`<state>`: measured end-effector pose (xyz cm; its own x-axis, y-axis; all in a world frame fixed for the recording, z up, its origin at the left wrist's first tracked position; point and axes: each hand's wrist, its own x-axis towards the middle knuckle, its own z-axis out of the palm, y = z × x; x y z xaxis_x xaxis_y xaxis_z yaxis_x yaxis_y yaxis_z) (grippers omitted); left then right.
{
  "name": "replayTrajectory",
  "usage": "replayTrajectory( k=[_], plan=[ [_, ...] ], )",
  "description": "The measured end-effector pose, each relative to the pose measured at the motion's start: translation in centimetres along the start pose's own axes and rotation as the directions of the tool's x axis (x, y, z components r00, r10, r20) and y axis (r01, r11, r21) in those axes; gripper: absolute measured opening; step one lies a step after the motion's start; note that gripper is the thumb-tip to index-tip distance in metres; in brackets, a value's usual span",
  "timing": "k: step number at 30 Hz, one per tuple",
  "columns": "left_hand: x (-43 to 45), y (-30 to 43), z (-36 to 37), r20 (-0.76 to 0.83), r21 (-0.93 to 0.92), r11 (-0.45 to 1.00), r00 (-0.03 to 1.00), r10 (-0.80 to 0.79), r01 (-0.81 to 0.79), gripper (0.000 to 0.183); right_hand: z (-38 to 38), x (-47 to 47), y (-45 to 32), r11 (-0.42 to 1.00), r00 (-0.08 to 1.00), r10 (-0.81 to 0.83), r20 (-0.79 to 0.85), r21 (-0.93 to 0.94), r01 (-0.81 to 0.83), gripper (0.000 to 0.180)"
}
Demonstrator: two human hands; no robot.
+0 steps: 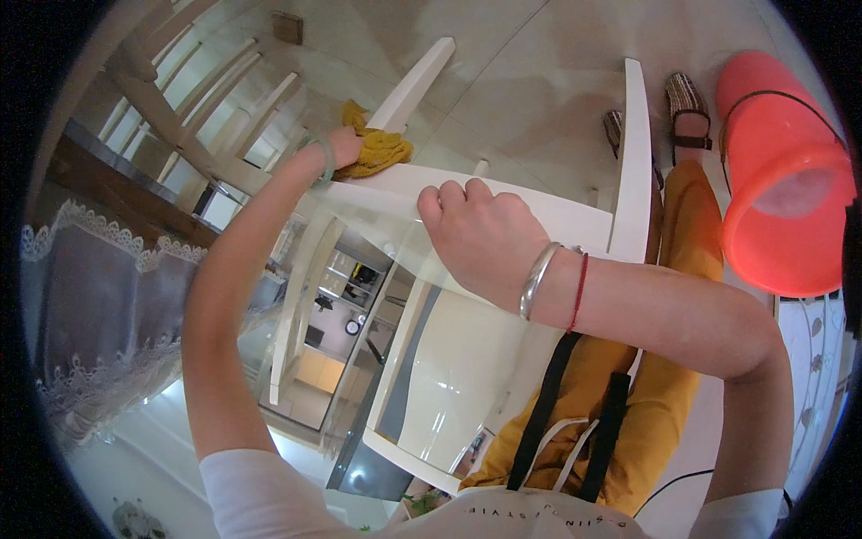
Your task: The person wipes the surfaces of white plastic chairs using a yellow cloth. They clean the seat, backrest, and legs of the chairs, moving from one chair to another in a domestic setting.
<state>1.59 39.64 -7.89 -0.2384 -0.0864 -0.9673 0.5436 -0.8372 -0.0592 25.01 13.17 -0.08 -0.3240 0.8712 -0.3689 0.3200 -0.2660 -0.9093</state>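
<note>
A white chair (552, 205) with a glossy cream back panel (465, 364) is in front of me. Two of its legs point away from me over the floor. My left hand (347, 147), with a pale green bangle at the wrist, holds a mustard-yellow cloth (380, 153). The cloth lies against the chair frame, where one leg (417, 84) joins it. Curled over the near side of the same frame is my right hand (481, 229), wearing a silver bangle and a red cord. Its fingertips are hidden from view.
To the right stands an orange-red bucket (741, 222) with a dark handle, close to my leg and slippered foot (688, 101). At left are a slatted wooden chair (229, 87) and a lace-edged grey tablecloth (114, 290). A small brown block (287, 27) is on the tiled floor.
</note>
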Motion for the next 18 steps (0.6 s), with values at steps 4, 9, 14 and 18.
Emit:
replayTrajectory(
  k=[4, 9, 14, 18],
  plan=[
    [0.9, 4.4, -1.5, -0.062, -0.127, 0.970, 0.975, -0.215, 0.206, 0.041, 0.1, -0.4, 0.5, 0.999, 0.998, -0.043, -0.047, 0.004, 0.043, 0.040],
    [1.5, 4.5, -1.3, -0.116, -0.163, 0.954, 0.955, -0.273, 0.253, 0.039, 0.3, -0.3, 0.9, 0.995, 0.992, -0.091, -0.088, -0.039, 0.088, 0.027],
    [2.7, 4.5, -0.9, -0.174, -0.120, 0.955, 0.942, -0.288, 0.270, 0.038, 0.4, -0.3, 1.2, 0.992, 0.987, -0.120, -0.109, -0.047, 0.115, 0.023],
    [4.2, 5.8, -1.9, -0.239, -0.142, 0.964, 0.938, -0.252, 0.223, 0.038, 0.0, -0.3, 1.2, 0.995, 0.987, -0.096, -0.128, -0.002, 0.096, 0.024]
  ],
)
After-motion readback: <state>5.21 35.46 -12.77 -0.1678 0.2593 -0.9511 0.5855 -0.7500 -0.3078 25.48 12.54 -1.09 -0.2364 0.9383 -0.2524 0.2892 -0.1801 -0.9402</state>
